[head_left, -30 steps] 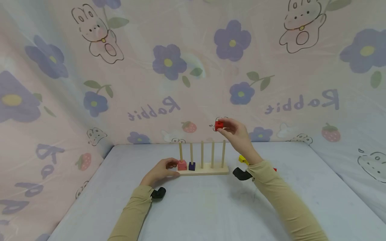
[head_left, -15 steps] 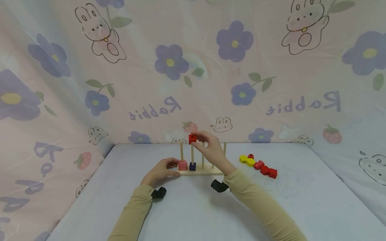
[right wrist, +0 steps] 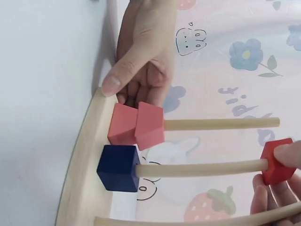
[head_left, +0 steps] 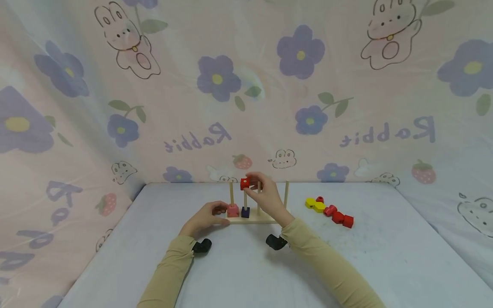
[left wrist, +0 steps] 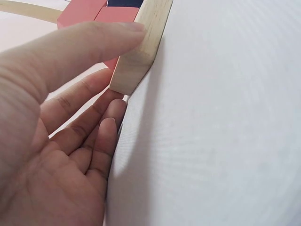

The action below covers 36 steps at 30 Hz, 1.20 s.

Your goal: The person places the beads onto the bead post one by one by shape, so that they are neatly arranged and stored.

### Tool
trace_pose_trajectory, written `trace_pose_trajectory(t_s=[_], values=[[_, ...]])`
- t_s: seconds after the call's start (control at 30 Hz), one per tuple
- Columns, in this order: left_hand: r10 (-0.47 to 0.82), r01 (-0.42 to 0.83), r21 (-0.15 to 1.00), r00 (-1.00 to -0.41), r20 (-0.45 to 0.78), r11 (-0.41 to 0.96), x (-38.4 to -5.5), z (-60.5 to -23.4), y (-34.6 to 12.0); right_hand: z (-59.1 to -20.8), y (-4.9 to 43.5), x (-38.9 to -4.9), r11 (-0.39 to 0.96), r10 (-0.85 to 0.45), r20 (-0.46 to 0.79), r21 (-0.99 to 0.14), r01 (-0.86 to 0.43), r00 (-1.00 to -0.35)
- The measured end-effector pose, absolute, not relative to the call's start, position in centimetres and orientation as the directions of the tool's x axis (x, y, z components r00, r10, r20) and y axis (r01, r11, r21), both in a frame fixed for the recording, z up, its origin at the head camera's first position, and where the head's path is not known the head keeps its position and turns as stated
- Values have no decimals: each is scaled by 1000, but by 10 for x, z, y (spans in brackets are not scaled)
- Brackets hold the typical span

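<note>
A wooden peg board (head_left: 254, 221) with several upright pegs stands on the table. My left hand (head_left: 204, 219) holds its left end, thumb on the front face and fingers (left wrist: 84, 96) at the end and behind. Pink wood in two parts (right wrist: 149, 125) sits low on the leftmost peg. On the second peg, a dark blue cube (right wrist: 117, 168) lies against the base. My right hand (head_left: 265, 196) pinches a red cube bead (right wrist: 277, 162) between thumb and fingers. That bead is at the top of the second peg, its hole over the tip, well above the blue cube.
Right of the board lie loose beads: yellow hexagonal ones (head_left: 319, 207), a pinkish-red one (head_left: 330, 210), and red ones, including a red cube (head_left: 348, 221) nearest the front. A patterned cloth (head_left: 254, 128) hangs behind the table (head_left: 231, 273).
My right hand has carried the red cube bead leftward and down from the board's right side, onto the second peg's tip. My left hand has stayed at the board's end.
</note>
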State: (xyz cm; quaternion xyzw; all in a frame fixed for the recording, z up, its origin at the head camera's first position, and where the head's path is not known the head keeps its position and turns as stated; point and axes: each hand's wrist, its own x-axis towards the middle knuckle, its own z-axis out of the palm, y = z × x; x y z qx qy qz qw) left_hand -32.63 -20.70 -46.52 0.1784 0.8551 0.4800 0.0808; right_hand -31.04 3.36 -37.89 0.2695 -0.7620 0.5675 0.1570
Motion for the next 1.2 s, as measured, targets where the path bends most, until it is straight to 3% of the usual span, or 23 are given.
trace_pose_trajectory(t_s=[0.2, 0.33, 0.57, 0.83, 1.2], values=[[389, 232, 845, -921, 31, 482, -326, -466, -206, -393, 31, -308, 182, -179, 494, -833, -523, -851], [398, 249, 842, -916, 45, 478, -326, -467, -207, -405, 29, -306, 141, -153, 395, -899, -415, -906], [409, 266, 846, -910, 63, 462, -327, -470, -209, -426, 29, -305, 193, -165, 197, -954, -227, -966], [411, 268, 847, -909, 65, 459, -327, -467, -209, -432, 32, -304, 242, -218, 132, -952, -185, -967], [384, 249, 838, -922, 52, 485, -324, -462, -205, -431, 49, -298, 273, -341, 126, -935, -227, -931]])
